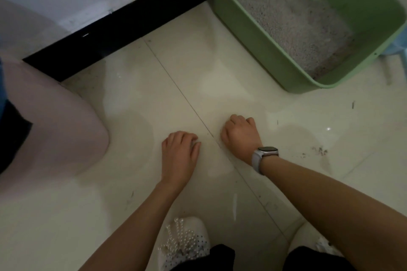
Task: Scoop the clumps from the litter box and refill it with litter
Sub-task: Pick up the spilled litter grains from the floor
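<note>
The litter box (253, 35), green, sits on the floor (154, 94) at 1 o'clock, against the black skirting (114, 28), with grey litter (290, 22) spread across its bottom. Both hands are down on the tiles near the middle of the view, well apart from the box. The left hand (179, 156), at 6 o'clock, lies knuckles up with its fingers (187, 138) curled under; whether they are grasping anything cannot be told. The right hand (240, 136), just beside it on the other side of a tile joint, is clenched, and what it may hold is hidden. A watch (265, 154) is on the right wrist. A pale pink bin (59, 130) stands at 9 o'clock. A white shoe (187, 242) with beads shows at the bottom edge.
</note>
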`<state>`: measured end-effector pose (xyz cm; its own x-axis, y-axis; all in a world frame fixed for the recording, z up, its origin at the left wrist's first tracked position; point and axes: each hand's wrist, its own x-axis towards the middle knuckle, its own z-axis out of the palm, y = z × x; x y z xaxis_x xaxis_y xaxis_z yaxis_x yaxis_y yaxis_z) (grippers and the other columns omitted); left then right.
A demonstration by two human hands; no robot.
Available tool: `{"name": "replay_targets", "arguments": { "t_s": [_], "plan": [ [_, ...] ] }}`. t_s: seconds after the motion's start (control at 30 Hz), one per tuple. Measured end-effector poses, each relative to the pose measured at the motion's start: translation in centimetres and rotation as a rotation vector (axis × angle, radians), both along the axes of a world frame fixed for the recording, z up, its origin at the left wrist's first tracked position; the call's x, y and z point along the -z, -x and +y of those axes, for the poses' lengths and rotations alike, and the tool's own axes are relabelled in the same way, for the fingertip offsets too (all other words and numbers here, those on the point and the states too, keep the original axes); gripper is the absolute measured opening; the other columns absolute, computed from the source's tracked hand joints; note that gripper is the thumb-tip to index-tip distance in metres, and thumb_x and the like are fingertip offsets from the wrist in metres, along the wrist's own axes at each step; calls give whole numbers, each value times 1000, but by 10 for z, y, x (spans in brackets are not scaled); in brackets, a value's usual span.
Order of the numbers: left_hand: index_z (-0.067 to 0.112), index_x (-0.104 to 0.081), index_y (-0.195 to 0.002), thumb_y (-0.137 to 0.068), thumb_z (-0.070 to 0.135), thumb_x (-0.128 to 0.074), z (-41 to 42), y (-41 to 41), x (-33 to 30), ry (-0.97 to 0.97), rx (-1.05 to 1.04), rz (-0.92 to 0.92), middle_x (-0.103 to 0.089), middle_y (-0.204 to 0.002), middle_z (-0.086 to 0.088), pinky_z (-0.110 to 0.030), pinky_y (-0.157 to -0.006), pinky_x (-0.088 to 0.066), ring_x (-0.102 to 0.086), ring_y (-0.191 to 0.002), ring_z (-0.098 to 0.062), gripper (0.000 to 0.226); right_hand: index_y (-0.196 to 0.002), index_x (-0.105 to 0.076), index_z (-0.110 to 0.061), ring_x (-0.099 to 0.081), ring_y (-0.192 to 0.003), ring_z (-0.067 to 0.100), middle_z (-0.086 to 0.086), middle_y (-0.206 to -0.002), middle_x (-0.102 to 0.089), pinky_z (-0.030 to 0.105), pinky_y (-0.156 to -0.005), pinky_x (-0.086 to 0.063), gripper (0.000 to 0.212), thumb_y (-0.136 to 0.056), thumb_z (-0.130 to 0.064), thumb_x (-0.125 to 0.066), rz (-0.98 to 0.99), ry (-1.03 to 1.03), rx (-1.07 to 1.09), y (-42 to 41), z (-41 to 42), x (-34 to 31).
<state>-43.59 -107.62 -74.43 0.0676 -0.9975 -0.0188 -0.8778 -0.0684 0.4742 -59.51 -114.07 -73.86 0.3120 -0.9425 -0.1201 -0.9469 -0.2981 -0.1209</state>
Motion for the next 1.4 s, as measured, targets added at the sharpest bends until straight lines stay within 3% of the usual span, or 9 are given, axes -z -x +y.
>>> {"name": "replay_targets", "arguments": {
  "t_s": [0.1, 0.2, 0.4, 0.57, 0.77, 0.97, 1.07, 1.27, 1.4],
  "plan": [
    [17, -61, -79, -81, 38, -59, -13, 8, 3, -81, -32, 9, -60, -79, -2, -31, -73, -24, -55, -81, -26, 21, -53, -53, -4, -54, -52, 33, 16, -60, -55, 35, -57, -42, 37, -75, -23, -30, -175, -38, 170, 16, -4, -8],
    [17, -62, -81, -74, 35, -72, -22, 16, 6, -80, -70, 26, -60, -80, -2, -30, -73, -22, -55, -81, -26, 21, -57, -53, -2, -54, -58, 37, 19, -66, -56, 38, -63, -39, 43, -77, -27, -24, -208, -72, 251, 29, -1, -15],
    [24, -69, -70, -68, 33, -68, -30, 24, 11, 6, -177, 192, -57, -75, 3, -22, -72, -13, -41, -82, -10, 10, -60, -54, -1, -54, -64, 39, 20, -70, -55, 36, -68, -33, 29, -81, -16, -40, -244, -110, 314, 36, 0, -17],
    [23, -69, -69, -70, 34, -65, -30, 23, 15, 23, -132, 101, -57, -72, 3, -24, -72, -14, -38, -80, -9, 11, -68, -55, 1, -54, -75, 39, 21, -79, -56, 38, -74, -33, 30, -89, -15, -41, -267, -150, 321, 32, -1, -18],
    [22, -64, -73, -77, 29, -62, -30, 22, 13, 7, -55, 19, -58, -76, 2, -30, -75, -19, -48, -81, -18, 9, -66, -43, -10, -51, -77, 38, 9, -72, -43, 34, -72, -26, 26, -92, -12, -42, -299, -196, 342, 29, 0, -23],
    [8, -54, -79, -86, 8, -55, -32, 34, 1, -54, 5, 259, -56, -80, -7, -28, -69, -31, -47, -78, -22, 8, -66, -41, -10, -50, -78, 38, 6, -74, -41, 29, -71, -21, 27, -93, -13, -42, -334, -201, 380, 33, -1, -27],
    [6, -57, -81, -83, -1, -59, -32, 38, -2, -36, 39, 327, -56, -79, -7, -22, -67, -34, -44, -76, -13, 7, -66, -41, -10, -50, -78, 37, 0, -70, -35, 29, -70, -20, 27, -93, -14, -41, -339, -209, 404, 37, -2, -27],
    [6, -68, -101, -77, 25, -55, -32, 36, 7, -35, 250, 132, -63, -72, -3, -24, -69, -33, -44, -74, -13, 33, -60, -34, -14, -50, -79, 37, -3, -66, -30, 28, -70, -19, 34, -93, -15, -40, -315, -231, 438, 43, -1, -26],
    [10, -68, -102, -76, 18, -69, -36, 43, -2, -118, 169, 210, -66, -79, 0, -25, -74, -32, -56, -78, -23, 27, -56, -31, -16, -50, -78, 35, -6, -63, -27, 28, -71, -19, 38, -93, -15, -40, -320, -252, 445, 43, -3, -25]
  ]
}}
